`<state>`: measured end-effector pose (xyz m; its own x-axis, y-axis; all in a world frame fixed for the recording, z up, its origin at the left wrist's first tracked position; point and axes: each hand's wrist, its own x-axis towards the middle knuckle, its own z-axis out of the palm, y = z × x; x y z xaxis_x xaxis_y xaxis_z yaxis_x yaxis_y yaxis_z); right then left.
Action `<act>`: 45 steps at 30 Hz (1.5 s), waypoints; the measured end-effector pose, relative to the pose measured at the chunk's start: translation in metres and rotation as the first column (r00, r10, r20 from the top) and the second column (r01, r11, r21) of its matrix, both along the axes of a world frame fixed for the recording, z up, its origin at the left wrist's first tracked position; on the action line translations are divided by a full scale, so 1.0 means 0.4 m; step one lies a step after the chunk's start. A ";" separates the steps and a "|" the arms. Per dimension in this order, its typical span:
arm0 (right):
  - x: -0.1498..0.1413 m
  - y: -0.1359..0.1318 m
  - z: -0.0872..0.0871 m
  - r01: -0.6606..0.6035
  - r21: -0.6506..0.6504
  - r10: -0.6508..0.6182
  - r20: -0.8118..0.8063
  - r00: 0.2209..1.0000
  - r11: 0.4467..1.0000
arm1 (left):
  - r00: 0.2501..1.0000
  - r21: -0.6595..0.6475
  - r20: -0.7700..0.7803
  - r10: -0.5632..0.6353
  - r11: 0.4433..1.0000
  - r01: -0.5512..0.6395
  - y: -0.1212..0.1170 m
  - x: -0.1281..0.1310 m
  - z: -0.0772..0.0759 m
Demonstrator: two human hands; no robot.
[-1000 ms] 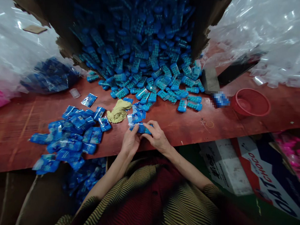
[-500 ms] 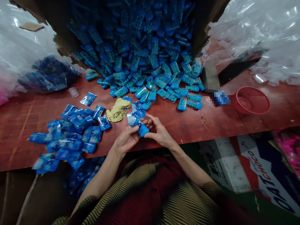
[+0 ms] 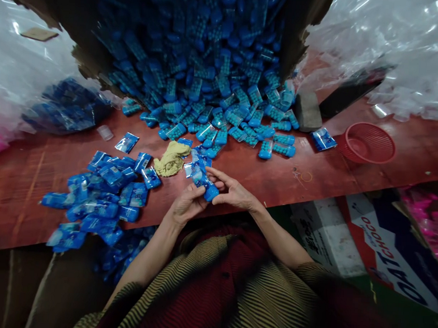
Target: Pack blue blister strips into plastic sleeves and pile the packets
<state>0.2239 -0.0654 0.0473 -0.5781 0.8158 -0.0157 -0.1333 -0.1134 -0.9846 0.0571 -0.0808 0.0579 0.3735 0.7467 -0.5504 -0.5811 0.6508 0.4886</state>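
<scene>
At the near edge of the red-brown table (image 3: 349, 174), both my hands meet on one small blue packet (image 3: 207, 188) inside a clear sleeve. My left hand (image 3: 186, 207) pinches it from below-left, and my right hand (image 3: 234, 192) grips its right end with the fingers curled over. Just behind the hands lie a few more clear-wrapped blue packets (image 3: 195, 165). Beside those sits a crumpled yellow cloth (image 3: 171, 158).
A torn cardboard box spills a big heap of blue packets (image 3: 215, 77) across the back of the table. Several wrapped packets (image 3: 101, 192) pile at the left. A red basket (image 3: 369, 143) stands at the right, with clear plastic bags (image 3: 387, 45) behind and printed cartons (image 3: 382, 248) below.
The packet has been turned from lying level to slanting, and both hands have drawn it slightly nearer to my body. The camera view has shifted a little.
</scene>
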 end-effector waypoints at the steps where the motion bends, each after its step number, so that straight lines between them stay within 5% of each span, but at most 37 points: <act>1: -0.001 -0.001 -0.002 0.015 -0.007 -0.015 0.003 1.000 1.000 | 1.000 0.002 0.001 0.009 1.000 -0.009 -0.004 0.003 -0.001; 15: -0.042 -0.050 -0.033 0.160 -0.071 -0.160 0.000 0.987 0.985 | 0.988 0.036 -0.028 0.152 0.988 -0.151 -0.049 0.037 -0.007; 22: -0.033 -0.025 -0.035 0.073 -0.146 -0.082 -0.061 0.995 0.987 | 0.986 0.006 0.006 0.168 0.986 -0.168 -0.044 0.031 0.012; 31: -0.049 -0.032 -0.037 0.125 -0.101 -0.128 -0.014 0.992 0.987 | 0.976 0.006 -0.018 0.216 0.976 -0.216 -0.053 0.043 -0.002; 35: -0.049 -0.022 -0.050 0.043 -0.081 -0.045 -0.014 0.999 0.996 | 0.944 -0.006 -0.084 0.318 0.948 -0.319 -0.032 -0.024 0.033; 38: -0.044 -0.007 -0.059 0.165 -0.045 -0.162 0.072 0.984 0.985 | 0.790 0.048 -0.169 0.590 0.805 -0.591 -0.012 -0.133 0.068; 41: -0.042 0.008 -0.064 0.267 0.011 -0.265 0.172 0.949 0.964 | 0.651 0.067 -0.238 0.721 0.681 -0.730 -0.012 -0.218 0.092; 43: -0.048 0.019 -0.066 0.256 0.077 -0.267 0.229 0.936 0.964 | 0.669 0.086 -0.288 0.685 0.715 -0.694 -0.023 -0.228 0.093; 45: -0.063 0.034 -0.065 0.199 0.189 -0.252 0.315 0.915 0.962 | 0.726 0.180 -0.372 0.578 0.812 -0.555 -0.027 -0.199 0.080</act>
